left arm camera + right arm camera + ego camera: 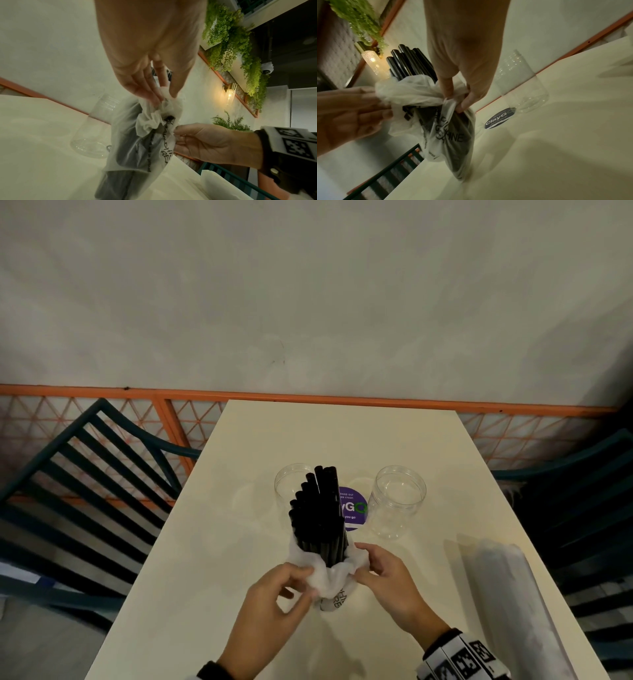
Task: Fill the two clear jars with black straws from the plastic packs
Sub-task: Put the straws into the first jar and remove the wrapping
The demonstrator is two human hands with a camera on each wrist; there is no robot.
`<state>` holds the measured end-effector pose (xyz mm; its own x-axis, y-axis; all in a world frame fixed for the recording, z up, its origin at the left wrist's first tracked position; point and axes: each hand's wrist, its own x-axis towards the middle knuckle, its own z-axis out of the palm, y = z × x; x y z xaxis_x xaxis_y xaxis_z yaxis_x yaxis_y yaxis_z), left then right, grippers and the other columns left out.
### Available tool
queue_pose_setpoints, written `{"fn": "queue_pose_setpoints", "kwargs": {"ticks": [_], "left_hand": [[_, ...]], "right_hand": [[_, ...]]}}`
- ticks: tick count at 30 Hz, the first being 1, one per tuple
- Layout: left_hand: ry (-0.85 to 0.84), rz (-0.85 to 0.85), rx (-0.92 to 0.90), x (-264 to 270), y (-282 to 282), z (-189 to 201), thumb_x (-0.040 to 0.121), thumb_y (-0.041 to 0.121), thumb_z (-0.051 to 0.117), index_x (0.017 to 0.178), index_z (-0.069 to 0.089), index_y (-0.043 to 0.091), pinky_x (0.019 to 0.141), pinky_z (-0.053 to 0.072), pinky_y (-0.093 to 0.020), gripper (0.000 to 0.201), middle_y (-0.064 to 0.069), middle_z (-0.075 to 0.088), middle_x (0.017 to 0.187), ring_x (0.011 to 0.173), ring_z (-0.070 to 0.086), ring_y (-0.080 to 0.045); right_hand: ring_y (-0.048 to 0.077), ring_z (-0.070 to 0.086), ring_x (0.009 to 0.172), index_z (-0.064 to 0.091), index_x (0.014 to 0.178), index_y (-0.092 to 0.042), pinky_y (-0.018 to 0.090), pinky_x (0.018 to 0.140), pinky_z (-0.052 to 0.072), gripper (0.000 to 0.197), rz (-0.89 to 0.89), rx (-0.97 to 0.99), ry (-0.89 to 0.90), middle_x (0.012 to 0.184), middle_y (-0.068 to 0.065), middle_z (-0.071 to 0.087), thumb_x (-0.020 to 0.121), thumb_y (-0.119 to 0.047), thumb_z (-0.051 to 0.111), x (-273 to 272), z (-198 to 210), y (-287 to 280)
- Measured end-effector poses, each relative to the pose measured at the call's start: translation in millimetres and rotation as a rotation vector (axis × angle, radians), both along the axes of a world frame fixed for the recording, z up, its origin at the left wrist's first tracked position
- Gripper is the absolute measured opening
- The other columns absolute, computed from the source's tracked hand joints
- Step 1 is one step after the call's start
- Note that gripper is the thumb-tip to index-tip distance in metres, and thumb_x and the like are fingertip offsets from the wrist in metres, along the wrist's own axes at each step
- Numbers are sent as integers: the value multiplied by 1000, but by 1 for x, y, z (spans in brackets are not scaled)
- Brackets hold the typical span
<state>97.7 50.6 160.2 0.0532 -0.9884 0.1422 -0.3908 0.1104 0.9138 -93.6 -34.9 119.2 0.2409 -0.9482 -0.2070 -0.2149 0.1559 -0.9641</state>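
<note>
A bundle of black straws (pixel 320 511) stands upright on the table, its top bare and its lower part inside a plastic pack (pixel 330 580) that is bunched down around it. My left hand (pixel 301 580) pinches the crumpled plastic on the left. Opposite it, my right hand (pixel 363 565) pinches the plastic on the right. Both pinches show in the wrist views, the left hand (pixel 163 94) and the right hand (pixel 457 101) each on the pack's gathered rim. One empty clear jar (pixel 399 501) stands behind to the right. The other jar (pixel 289 484) is partly hidden behind the straws.
A second plastic pack (pixel 510 597) lies along the cream table's (pixel 239 542) right edge. A round purple sticker (pixel 352 510) sits between the jars. Dark slatted chairs (pixel 85 491) flank the table on both sides, and a wall rises behind it.
</note>
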Motion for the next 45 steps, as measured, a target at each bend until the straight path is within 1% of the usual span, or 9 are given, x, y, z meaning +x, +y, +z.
{"fn": "queue_pose_setpoints", "kwargs": {"ticks": [9,14,19,26,29,32,39,42,45], "left_hand": [[-156,40,8,-13,-5,-13,67,31,69,68,58,23,63,40,-7,14,12,63,84,71,57,-4],[-134,-49,-28,-5,-6,-2,71,45,57,79,65,51,69,42,-7,13,17,64,90,78,57,-2],[-349,-203,-65,9,-18,14,78,46,52,98,70,36,72,36,-3,29,26,53,84,84,49,9],[-389,-400,83,16,-21,21,79,43,46,115,62,35,92,35,-11,40,12,42,103,105,41,1],[-224,-139,-34,6,-13,29,77,34,55,87,69,31,81,40,-14,17,15,47,90,91,52,-2],[-250,264,-376,1,-23,54,72,40,61,99,60,23,92,34,-9,32,11,45,102,106,45,3],[-698,67,-89,-32,-56,56,83,66,32,144,23,27,116,16,-37,73,-2,21,154,143,17,-20],[-778,-70,-41,-38,-56,42,89,44,33,126,53,25,103,43,-40,46,1,53,136,127,47,-19],[-775,-84,-128,-42,-56,45,92,55,12,138,37,29,115,23,-38,59,9,38,146,138,27,-12]], "right_hand": [[11,55,115,35,131,-22,29,97,46,76,380,2,-62,126,0,55,68,-23,76,-3,12,12],[7,44,129,20,142,-27,27,106,40,102,507,-69,-32,141,-9,45,63,-21,85,-2,21,12],[6,46,126,29,139,-28,36,105,42,86,339,-187,69,138,-9,47,70,-34,79,-2,7,17],[-19,41,115,31,123,-49,-2,90,31,54,260,-319,199,124,-38,48,91,-13,53,-10,1,16],[-20,43,115,33,122,-47,-1,92,33,49,240,-328,194,119,-52,42,90,-17,54,-11,-2,17],[-16,37,124,27,133,-38,1,99,29,57,215,-371,182,135,-35,41,82,-47,51,-8,-11,20],[-30,28,112,17,138,-33,-8,91,22,61,312,-359,363,127,-35,30,91,-27,54,1,-20,14],[-7,34,124,22,143,-24,12,106,29,67,316,-244,364,138,-15,37,88,-33,57,-1,-30,12],[1,36,128,24,143,-20,30,110,34,66,326,-206,330,138,-8,40,88,-32,58,-5,-39,8]]}}
